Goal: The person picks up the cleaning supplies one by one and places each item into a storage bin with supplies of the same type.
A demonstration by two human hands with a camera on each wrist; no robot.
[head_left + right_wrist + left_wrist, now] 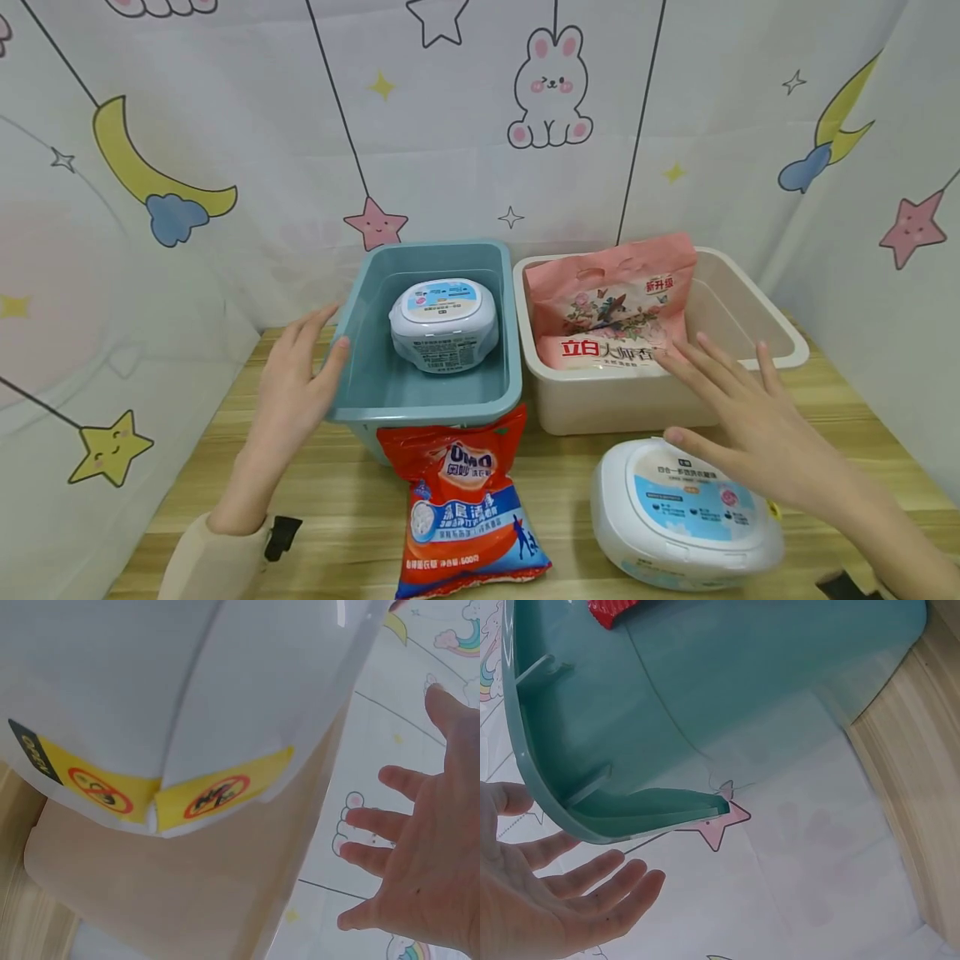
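My left hand [297, 379] is beside the left rim of a blue-green plastic basin [427, 412], fingers loosely extended and holding nothing. In the left wrist view the fingers lie just outside the basin's rim [529, 769]; whether they touch it I cannot tell. Inside that basin sits a white laundry-pod tub [444, 325]. With fingers spread, my right hand [750, 425] hovers over a second white laundry-pod tub [686, 517], near the front of a beige basin [622, 400]. A pink laundry-powder bag [611, 304] leans inside the beige basin.
A red detergent bag [465, 508] rests against the front of the blue-green basin, on the wood-grain table [330, 508]. Behind both basins hangs a white cloth [450, 167] printed with stars, moons and a rabbit. The cloth also runs along both sides.
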